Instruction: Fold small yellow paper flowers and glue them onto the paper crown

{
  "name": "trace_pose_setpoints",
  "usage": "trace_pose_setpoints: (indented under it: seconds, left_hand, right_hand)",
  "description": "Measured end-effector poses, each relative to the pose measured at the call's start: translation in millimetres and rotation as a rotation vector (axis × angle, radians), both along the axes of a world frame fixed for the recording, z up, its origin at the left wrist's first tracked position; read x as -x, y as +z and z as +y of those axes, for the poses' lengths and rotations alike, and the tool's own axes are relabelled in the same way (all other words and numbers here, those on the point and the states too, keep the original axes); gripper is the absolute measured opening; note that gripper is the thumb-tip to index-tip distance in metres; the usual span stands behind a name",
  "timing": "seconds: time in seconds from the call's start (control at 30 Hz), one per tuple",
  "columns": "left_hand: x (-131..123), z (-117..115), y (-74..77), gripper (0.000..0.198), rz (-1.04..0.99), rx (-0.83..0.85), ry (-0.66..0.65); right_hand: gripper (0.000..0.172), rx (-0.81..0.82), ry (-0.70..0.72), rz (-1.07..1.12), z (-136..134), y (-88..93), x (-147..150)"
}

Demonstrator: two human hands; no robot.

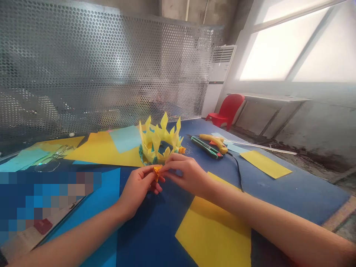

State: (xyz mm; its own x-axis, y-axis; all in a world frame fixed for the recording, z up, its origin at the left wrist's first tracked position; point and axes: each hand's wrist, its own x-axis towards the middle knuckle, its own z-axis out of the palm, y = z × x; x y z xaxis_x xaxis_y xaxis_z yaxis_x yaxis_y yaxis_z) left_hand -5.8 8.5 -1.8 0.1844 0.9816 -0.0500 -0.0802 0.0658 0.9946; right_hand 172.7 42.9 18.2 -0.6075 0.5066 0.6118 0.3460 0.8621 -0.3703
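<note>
My left hand [139, 187] and my right hand [185, 174] meet at the middle of the blue table, both pinching a small folded orange paper piece [157, 170] between their fingertips. Just behind them stands a yellow paper crown-like ring [160, 142] of pointed folded pieces, with a green band at its base. A small orange piece [182, 150] sits on its right side.
Yellow paper sheets [214, 233] [265, 164] [102, 150] and light blue sheets [126, 138] lie around. A yellow glue gun [214, 141], a green utility knife [205, 147] and a cord [237, 170] lie at the right. A perforated metal screen [97, 66] backs the table; a red chair [226, 109] stands beyond.
</note>
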Motion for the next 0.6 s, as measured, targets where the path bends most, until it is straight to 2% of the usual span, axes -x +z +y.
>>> trace_pose_setpoints:
  seconds: [0.23, 0.33, 0.43, 0.6]
  left_hand:
    - [-0.5, -1.3, 4.5, 0.031, 0.058, -0.047, -0.053]
    - [-2.4, -3.4, 4.8, 0.042, 0.096, -0.072, -0.080]
    - [-2.8, -5.0, 2.5, 0.054, 0.124, -0.100, -0.099]
    - [-0.1, -5.2, -1.6, 0.054, 0.197, -0.113, -0.073]
  right_hand:
    - [0.012, -0.008, -0.033, -0.079, 0.0, 4.2, -1.2]
    - [0.014, 0.015, -0.032, -0.102, -0.1, 5.8, -1.9]
    - [0.015, 0.064, -0.027, -0.111, -1.8, 9.3, -2.4]
    - [0.014, 0.228, -0.049, -0.053, -4.7, 13.6, -1.0]
